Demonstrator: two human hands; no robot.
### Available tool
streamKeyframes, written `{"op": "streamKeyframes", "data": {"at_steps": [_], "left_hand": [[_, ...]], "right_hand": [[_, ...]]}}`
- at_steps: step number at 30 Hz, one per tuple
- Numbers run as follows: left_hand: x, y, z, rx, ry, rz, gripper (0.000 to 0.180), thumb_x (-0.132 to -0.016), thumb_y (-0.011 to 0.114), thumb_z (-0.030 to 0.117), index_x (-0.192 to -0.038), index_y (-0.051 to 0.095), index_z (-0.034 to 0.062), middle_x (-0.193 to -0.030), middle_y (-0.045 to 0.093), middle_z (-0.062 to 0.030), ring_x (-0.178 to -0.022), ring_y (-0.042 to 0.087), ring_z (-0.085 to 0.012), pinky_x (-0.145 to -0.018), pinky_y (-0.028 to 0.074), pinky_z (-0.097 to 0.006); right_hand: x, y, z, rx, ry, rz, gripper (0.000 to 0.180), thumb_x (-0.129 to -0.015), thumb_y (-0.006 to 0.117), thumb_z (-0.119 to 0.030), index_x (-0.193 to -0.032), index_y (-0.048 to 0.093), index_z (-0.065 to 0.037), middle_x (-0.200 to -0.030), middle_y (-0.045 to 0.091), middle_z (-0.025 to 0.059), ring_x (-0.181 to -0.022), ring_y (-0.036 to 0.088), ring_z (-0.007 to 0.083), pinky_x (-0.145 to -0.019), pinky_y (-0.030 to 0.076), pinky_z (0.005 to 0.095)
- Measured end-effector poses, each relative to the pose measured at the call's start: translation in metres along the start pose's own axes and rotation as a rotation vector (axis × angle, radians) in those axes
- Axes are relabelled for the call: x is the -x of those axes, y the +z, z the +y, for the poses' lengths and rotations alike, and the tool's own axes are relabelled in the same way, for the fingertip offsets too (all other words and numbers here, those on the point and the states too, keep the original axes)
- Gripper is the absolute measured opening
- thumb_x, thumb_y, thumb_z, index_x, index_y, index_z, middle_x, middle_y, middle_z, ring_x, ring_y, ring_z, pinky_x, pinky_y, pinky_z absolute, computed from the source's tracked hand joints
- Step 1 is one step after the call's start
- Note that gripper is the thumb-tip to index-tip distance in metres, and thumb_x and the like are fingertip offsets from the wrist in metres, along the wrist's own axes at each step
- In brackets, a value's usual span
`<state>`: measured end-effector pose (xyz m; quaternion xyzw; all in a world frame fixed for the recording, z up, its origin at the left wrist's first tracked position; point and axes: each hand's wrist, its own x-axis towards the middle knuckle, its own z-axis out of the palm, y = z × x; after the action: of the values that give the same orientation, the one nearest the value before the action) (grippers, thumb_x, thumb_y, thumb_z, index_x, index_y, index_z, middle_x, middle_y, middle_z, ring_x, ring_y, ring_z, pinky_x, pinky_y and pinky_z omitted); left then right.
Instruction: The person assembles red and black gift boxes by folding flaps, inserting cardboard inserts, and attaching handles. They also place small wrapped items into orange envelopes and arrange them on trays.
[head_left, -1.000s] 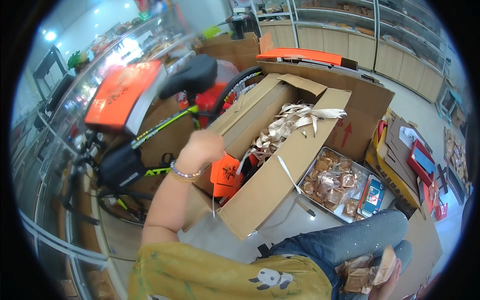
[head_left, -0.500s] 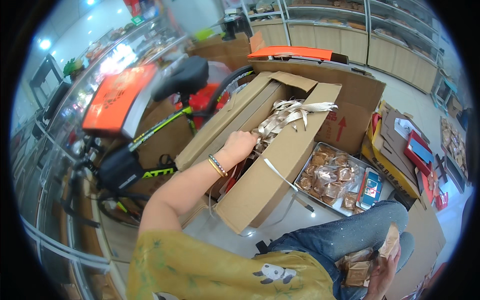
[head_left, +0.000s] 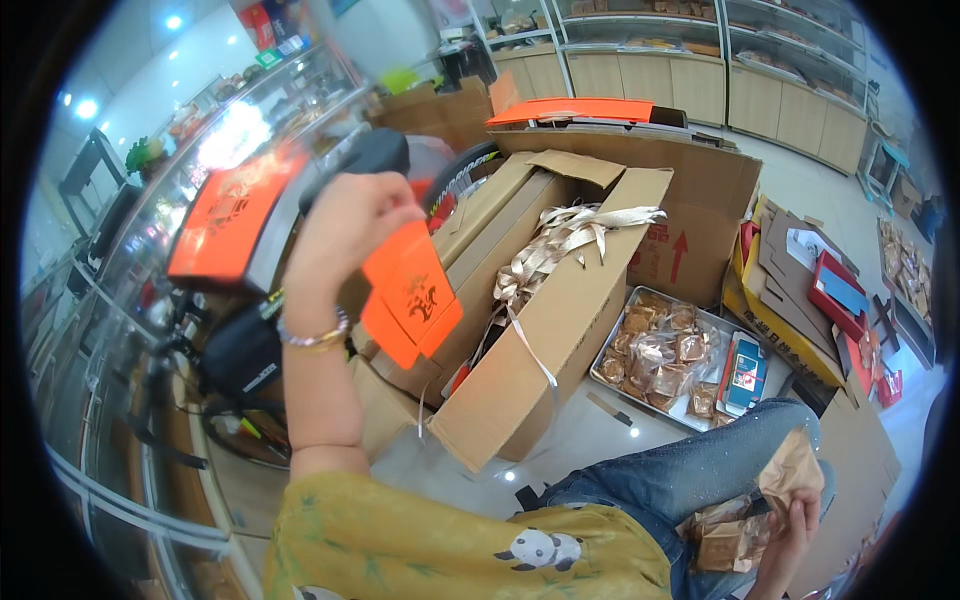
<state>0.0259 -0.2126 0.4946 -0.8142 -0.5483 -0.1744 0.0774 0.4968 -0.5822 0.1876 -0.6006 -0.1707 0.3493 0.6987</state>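
My left hand [head_left: 352, 225] is raised at the left of the long cardboard carton [head_left: 520, 400], its fingers closed on the top of an orange folded card [head_left: 415, 300] with a dark printed design. The card hangs below the fingers, over the carton's near left end. Pale satin ribbons [head_left: 545, 255] lie heaped inside the carton and spill over its right wall. Low at the right, my right hand [head_left: 785, 545] holds a crinkled brown paper wrapper [head_left: 790, 470] above my knee. Brown wrapped packets [head_left: 725, 545] rest in my lap, against that hand.
Right of the carton, a metal tray [head_left: 600, 368] holds several wrapped packets and a blue box [head_left: 744, 372]. A bicycle with a black saddle [head_left: 375, 152] and a large orange box [head_left: 235, 215] stand at the left. Flattened cartons [head_left: 790, 270] are stacked at the right.
My left hand has come out of the carton, moving up and left, and now carries the orange folded card. My right hand has lifted slightly with the paper wrapper.
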Motion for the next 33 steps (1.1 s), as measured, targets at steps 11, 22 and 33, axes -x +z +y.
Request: {"op": "streamKeyframes", "data": {"at_steps": [11, 22, 33], "left_hand": [[-0.037, -0.020, 0.217, 0.795, 0.871, -0.329, 0.016, -0.093, 0.079, 0.011, -0.088, 0.067, 0.0011, -0.082, 0.067, 0.0029, -0.074, 0.057, -0.0009, -0.062, 0.044, -0.019], [0.000, 0.192, 0.410, 1.516, 0.951, -1.505, 0.071, -0.086, 0.084, 0.032, -0.144, 0.052, 0.0068, -0.133, 0.060, -0.0042, -0.115, 0.061, -0.0130, -0.098, 0.052, -0.030], [0.071, 0.239, 0.429, 1.858, 1.076, -1.138, 0.054, -0.073, 0.090, 0.040, -0.108, 0.073, 0.0017, -0.129, 0.060, -0.0091, -0.132, 0.048, -0.0294, -0.116, 0.031, -0.047]], "right_hand": [[0.000, 0.162, -0.143, 0.332, -0.571, -0.565, 0.073, -0.086, 0.079, -0.054, -0.136, 0.064, -0.003, -0.141, 0.050, 0.0202, -0.136, 0.049, 0.0329, -0.113, 0.039, 0.0378], [0.041, 0.022, -0.050, -0.364, -0.123, 0.130, 0.028, -0.109, 0.058, -0.020, -0.125, 0.066, 0.002, -0.113, 0.070, 0.0042, -0.100, 0.064, 0.0098, -0.090, 0.052, 0.0269], [0.048, -0.002, -0.013, -0.736, 0.117, -0.133, 0.042, -0.111, 0.052, -0.030, -0.132, 0.059, 0.006, -0.130, 0.069, 0.0123, -0.113, 0.068, 0.0159, -0.096, 0.055, 0.0311]]}}
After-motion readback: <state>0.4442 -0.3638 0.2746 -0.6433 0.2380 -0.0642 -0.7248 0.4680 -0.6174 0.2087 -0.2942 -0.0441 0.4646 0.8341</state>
